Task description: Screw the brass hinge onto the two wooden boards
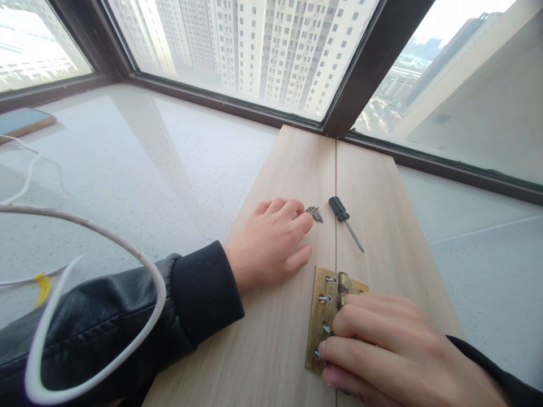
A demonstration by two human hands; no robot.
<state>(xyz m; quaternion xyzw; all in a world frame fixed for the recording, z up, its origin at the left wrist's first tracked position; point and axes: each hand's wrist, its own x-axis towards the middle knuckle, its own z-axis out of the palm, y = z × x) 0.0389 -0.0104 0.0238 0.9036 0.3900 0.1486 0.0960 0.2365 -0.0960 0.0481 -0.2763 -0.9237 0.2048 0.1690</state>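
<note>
Two light wooden boards (297,169) lie side by side on a stone sill. A brass hinge (323,316) with several screws in its left leaf straddles their seam near me. My right hand (382,350) rests on the hinge, fingers curled over its right leaf and lower edge. My left hand (271,240) lies flat on the left board, fingers stretched toward a small pile of loose screws (314,213) just past the fingertips. A black-handled screwdriver (344,220) lies on the right board, touched by neither hand.
A speckled stone sill (148,169) surrounds the boards, with dark window frames (360,68) behind. A phone (23,121) lies at the far left. A white cable (106,237) loops across the left foreground over my black sleeve.
</note>
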